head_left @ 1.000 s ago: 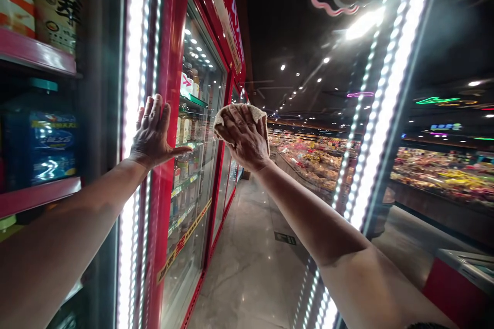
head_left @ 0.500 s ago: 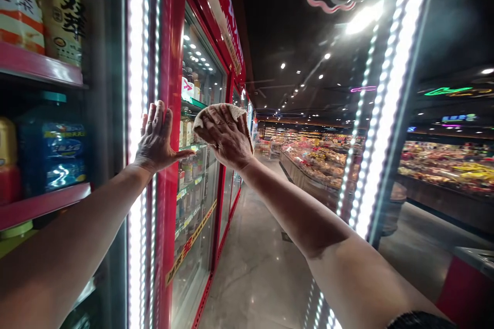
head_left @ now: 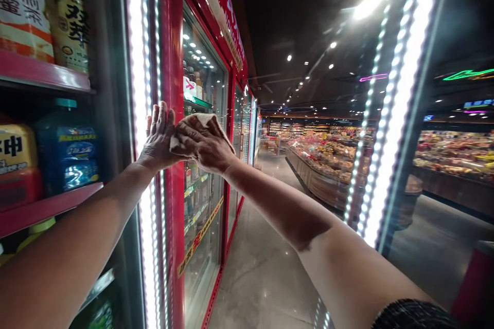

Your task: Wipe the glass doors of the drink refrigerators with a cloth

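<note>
My left hand [head_left: 157, 139] is raised with its fingers stretched out. It lies in line with the bright LED strip and red edge [head_left: 172, 61] of the cooler. My right hand [head_left: 204, 144] holds a light brown cloth [head_left: 211, 120] spread flat under its palm and fingers, seemingly against a clear glass pane that shows a reflected light strip. In view, the cloth's left end meets my left hand's thumb side, and the thumb is hidden behind it. Whether the left palm touches glass or frame, I cannot tell.
Shelves at left carry drink bottles [head_left: 71, 25] and a blue bottle [head_left: 71, 146]. Red-framed glass cooler doors [head_left: 204, 205] line the aisle ahead. A bright LED strip [head_left: 401, 97] slants down the right side, with produce displays [head_left: 316, 159] beyond. Grey floor [head_left: 254, 267] runs between.
My right hand has slid the cloth leftward and slightly down, up to my left hand. The left hand stays nearly in place, and the view has shifted a little.
</note>
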`<action>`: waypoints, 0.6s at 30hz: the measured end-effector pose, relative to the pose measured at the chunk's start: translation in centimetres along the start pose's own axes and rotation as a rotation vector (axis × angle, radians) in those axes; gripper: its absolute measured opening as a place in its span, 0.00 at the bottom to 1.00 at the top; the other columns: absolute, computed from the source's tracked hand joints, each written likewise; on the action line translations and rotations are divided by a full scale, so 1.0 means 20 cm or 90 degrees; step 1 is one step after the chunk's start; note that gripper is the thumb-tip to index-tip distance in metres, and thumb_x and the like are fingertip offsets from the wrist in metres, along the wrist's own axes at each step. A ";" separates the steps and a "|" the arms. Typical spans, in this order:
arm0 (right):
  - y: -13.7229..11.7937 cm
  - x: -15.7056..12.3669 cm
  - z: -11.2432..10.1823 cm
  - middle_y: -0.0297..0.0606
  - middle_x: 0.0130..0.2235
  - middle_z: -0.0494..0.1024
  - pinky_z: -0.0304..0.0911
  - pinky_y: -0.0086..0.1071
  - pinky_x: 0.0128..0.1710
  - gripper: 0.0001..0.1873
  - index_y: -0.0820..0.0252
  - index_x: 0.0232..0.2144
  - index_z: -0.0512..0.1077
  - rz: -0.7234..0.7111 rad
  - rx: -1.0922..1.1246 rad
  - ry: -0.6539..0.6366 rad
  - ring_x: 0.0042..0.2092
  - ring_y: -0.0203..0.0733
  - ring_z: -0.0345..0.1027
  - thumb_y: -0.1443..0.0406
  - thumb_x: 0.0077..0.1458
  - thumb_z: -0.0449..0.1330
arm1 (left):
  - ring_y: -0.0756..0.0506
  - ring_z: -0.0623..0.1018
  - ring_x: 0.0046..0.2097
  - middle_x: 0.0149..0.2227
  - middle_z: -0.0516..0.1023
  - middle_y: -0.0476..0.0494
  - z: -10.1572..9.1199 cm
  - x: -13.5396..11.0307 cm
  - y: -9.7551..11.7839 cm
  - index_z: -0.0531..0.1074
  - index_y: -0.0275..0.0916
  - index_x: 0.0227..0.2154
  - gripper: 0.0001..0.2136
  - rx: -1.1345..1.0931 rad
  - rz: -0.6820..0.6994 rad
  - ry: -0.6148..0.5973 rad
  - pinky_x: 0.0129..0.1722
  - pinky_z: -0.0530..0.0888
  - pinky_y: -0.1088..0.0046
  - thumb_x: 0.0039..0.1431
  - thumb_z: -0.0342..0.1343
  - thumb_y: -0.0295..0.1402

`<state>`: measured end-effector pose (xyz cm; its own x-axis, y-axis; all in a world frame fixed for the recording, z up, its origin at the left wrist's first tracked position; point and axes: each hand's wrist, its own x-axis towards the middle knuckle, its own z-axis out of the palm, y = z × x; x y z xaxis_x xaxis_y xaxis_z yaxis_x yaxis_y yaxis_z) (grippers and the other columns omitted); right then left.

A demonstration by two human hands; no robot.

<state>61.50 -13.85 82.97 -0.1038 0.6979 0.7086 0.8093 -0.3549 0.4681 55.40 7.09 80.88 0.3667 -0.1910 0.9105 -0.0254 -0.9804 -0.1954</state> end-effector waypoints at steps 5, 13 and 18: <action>0.00 0.04 0.01 0.32 0.73 0.55 0.25 0.63 0.74 0.30 0.48 0.70 0.59 0.022 0.003 0.041 0.76 0.52 0.38 0.64 0.67 0.52 | 0.30 0.31 0.75 0.75 0.27 0.32 -0.02 -0.02 0.04 0.28 0.39 0.74 0.64 -0.027 -0.070 -0.035 0.72 0.39 0.41 0.47 0.58 0.68; 0.05 0.09 -0.02 0.31 0.73 0.55 0.27 0.63 0.74 0.31 0.46 0.69 0.59 0.002 0.002 0.044 0.76 0.52 0.35 0.65 0.67 0.53 | 0.30 0.39 0.75 0.75 0.35 0.28 -0.08 -0.12 0.08 0.32 0.37 0.74 0.62 0.008 -0.045 -0.051 0.72 0.50 0.46 0.48 0.55 0.70; 0.06 0.10 -0.06 0.33 0.72 0.58 0.28 0.62 0.74 0.28 0.47 0.67 0.63 -0.016 -0.018 0.033 0.76 0.52 0.38 0.63 0.67 0.54 | 0.31 0.65 0.68 0.69 0.64 0.34 -0.23 -0.04 0.05 0.60 0.43 0.68 0.42 0.123 -0.040 -0.028 0.69 0.57 0.47 0.59 0.46 0.66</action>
<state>61.45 -13.59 85.67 -0.1540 0.6733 0.7231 0.7893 -0.3564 0.5000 50.74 6.10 81.70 0.4023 -0.1232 0.9072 0.1758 -0.9621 -0.2086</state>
